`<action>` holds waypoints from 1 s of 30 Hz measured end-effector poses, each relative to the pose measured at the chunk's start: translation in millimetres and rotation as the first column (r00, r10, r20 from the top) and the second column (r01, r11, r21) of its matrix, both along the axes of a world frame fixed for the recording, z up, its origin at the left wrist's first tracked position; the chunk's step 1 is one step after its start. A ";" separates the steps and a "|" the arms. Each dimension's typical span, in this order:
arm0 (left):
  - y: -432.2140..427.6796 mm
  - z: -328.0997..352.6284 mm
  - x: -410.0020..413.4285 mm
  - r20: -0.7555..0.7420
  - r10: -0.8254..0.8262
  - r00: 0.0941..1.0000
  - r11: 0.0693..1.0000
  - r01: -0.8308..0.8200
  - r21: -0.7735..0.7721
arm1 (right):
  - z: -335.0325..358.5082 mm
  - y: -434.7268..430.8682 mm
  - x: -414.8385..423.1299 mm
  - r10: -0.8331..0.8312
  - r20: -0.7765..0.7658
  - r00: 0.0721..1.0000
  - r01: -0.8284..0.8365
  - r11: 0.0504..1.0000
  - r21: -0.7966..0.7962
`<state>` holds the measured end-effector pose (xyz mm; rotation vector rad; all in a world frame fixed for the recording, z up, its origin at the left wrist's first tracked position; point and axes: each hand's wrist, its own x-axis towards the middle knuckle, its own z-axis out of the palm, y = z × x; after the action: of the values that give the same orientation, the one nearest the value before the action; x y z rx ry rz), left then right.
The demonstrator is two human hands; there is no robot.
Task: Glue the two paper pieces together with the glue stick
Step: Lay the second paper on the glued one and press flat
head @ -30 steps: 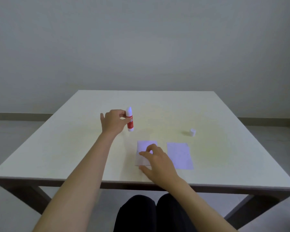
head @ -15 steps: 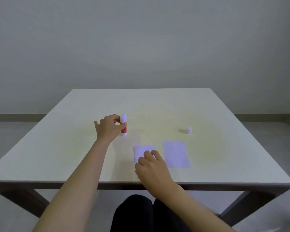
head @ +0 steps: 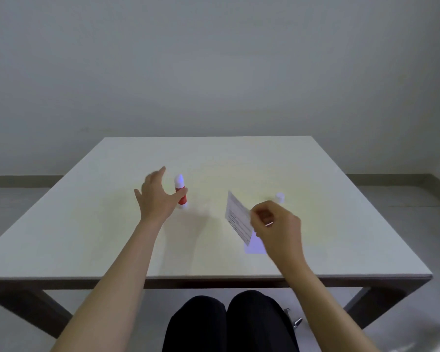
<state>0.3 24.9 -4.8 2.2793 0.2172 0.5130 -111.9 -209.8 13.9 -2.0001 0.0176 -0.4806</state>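
Since a moment ago, our left hand (head: 156, 196) has let go of the upright glue stick (head: 181, 191), fingers spread; our right hand (head: 274, 224) pinches 1 lifted paper piece (head: 238, 218) above the other paper (head: 255, 246) on the counter (head: 87, 224), cap (head: 279, 197) behind.

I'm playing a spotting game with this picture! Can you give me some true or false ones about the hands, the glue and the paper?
1. The glue stick stands upright on the table. True.
2. The right hand is empty. False: it holds a paper piece lifted off the table.
3. The left hand is spread open beside the glue stick. True.
4. The small white cap is on the glue stick. False: it sits apart, on the table.
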 end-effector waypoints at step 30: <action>-129.3 -11.4 -70.3 -0.284 -0.463 0.839 0.411 -0.081 -0.908 | -26.0 -53.2 -2.1 0.183 -0.061 0.981 -0.036 0.483 0.875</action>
<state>-70.0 -104.4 -16.2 1.2357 0.3610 -0.3461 -114.0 -263.0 -12.0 -0.9801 0.1917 -0.1553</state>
